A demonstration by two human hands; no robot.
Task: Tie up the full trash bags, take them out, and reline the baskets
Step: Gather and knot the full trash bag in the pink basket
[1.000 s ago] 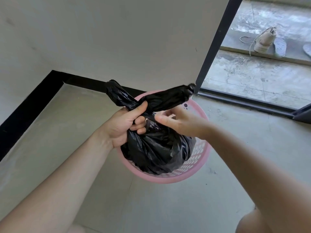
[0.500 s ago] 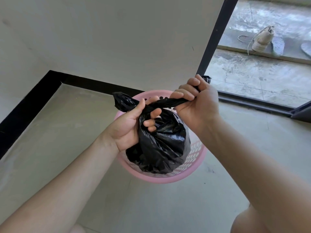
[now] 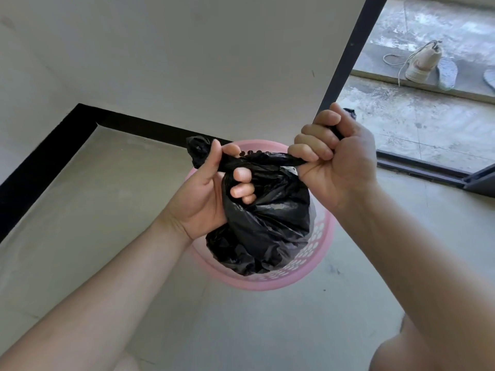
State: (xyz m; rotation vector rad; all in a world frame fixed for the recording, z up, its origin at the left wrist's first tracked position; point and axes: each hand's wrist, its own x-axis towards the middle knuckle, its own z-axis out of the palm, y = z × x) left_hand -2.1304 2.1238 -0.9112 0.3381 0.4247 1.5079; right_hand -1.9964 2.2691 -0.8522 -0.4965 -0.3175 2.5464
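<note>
A full black trash bag [image 3: 267, 226] hangs just above a round pink perforated basket [image 3: 318, 245] standing on the floor. My left hand [image 3: 211, 188] grips one twisted end of the bag's top, whose tip sticks out above my thumb. My right hand [image 3: 334, 156] is fisted around the other twisted end, pulled to the right, with its tip poking out behind my knuckles. A taut twisted strand of bag runs between the two hands. The basket's inside is mostly hidden by the bag.
The basket stands near a white wall with a black skirting [image 3: 134, 127], in a corner of a grey floor. To the right, a dark door frame [image 3: 345, 52] opens onto a rough concrete area with a shoe [image 3: 423, 62] and insoles.
My right hand has closed around its end of the bag and pulled it up and to the right. The two twisted ends have drawn tight into a strand over the bag.
</note>
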